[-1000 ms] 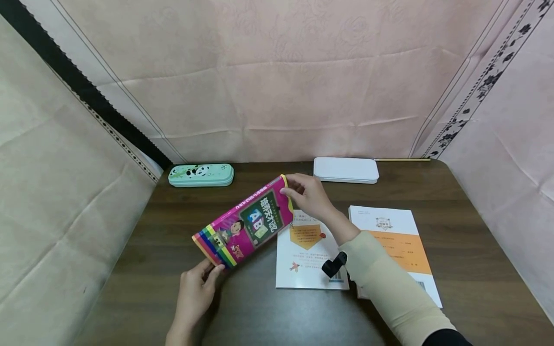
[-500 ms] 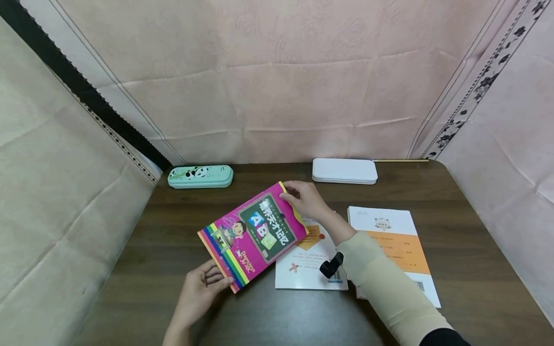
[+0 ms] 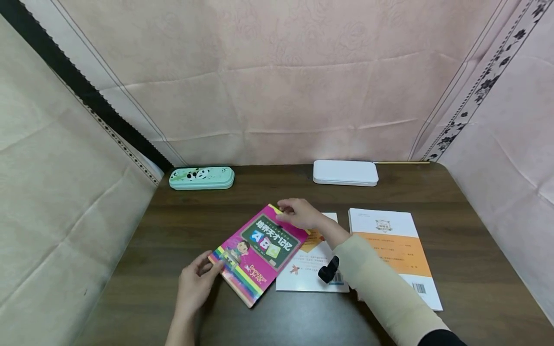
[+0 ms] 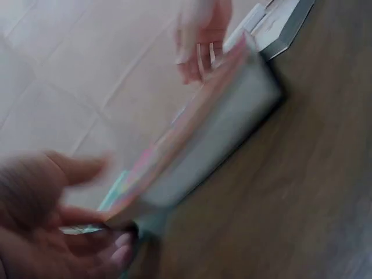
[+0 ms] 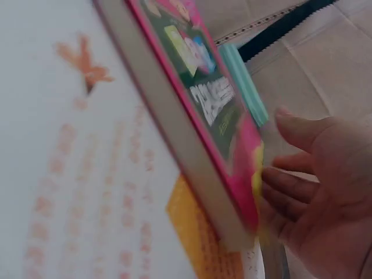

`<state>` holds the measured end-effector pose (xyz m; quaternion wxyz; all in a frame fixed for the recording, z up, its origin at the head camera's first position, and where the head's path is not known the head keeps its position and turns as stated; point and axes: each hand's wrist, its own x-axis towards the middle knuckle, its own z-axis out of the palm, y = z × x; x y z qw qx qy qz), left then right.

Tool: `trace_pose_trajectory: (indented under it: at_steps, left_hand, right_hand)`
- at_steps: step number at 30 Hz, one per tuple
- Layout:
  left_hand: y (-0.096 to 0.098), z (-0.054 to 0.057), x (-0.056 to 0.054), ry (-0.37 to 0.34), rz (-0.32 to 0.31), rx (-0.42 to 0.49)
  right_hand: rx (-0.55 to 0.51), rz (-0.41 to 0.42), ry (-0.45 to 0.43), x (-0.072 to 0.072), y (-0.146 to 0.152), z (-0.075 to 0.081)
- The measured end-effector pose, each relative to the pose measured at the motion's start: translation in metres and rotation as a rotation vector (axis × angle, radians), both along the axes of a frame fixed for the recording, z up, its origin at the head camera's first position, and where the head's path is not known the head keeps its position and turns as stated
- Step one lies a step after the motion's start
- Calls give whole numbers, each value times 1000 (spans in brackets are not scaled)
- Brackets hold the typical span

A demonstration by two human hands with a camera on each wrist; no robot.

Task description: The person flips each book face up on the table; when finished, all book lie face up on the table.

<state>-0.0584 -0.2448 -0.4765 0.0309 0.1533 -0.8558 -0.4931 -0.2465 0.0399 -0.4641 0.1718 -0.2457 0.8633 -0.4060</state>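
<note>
A thick pink book (image 3: 261,252) with a green chalkboard picture and a rainbow band lies slanted, low over the brown table, its far right corner over a white book (image 3: 311,269). My left hand (image 3: 196,283) is at its near left corner. In the left wrist view the fingers (image 4: 104,250) reach under that corner, while the thumb stands raised off the cover. At the far right end is my right hand (image 3: 300,215). The right wrist view shows its fingertips (image 5: 273,183) against the yellow edge, thumb apart from the cover. Motion blurs both wrist views.
Right of the white book lies another white book with an orange band (image 3: 396,250), partly behind the right sleeve (image 3: 381,278). A mint panda pencil case (image 3: 202,178) and a white case (image 3: 345,173) stand along the table's back edge, before a pale cloth (image 3: 277,96).
The pink book has come down and nearer, turning from a steep tilt to nearly flat. The right hand has moved down and nearer with it; its thumb has lifted off the cover.
</note>
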Motion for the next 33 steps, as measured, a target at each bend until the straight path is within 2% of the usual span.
trace_pose_trajectory:
  at_steps: [3, 5, 11, 15, 18, 24, 29, 33]
  left_hand:
    - [-6, -3, 1, -74, -52, -124]
    - [-9, -4, 1, -84, -101, -169]
    - [-17, -1, 3, -97, -244, -150]
    - [-19, -1, 3, -119, -342, -195]
    - [-18, -2, 0, -114, -391, -253]
    - [-13, -5, -4, -90, -421, -331]
    - [-10, -8, -2, -48, -413, -366]
    - [-10, -10, 0, -20, -400, -391]
  right_hand:
    - [72, 55, 18, 5, 1, -2]
    - [103, 75, 38, 8, 3, -2]
    - [177, 103, 45, 15, 19, -3]
    - [185, 156, 37, 20, 33, -1]
    - [181, 165, 32, 23, 40, 0]
    - [194, 137, 80, 28, 39, -2]
    - [230, 98, 121, 27, 35, -3]
    - [256, 87, 192, 24, 32, -4]
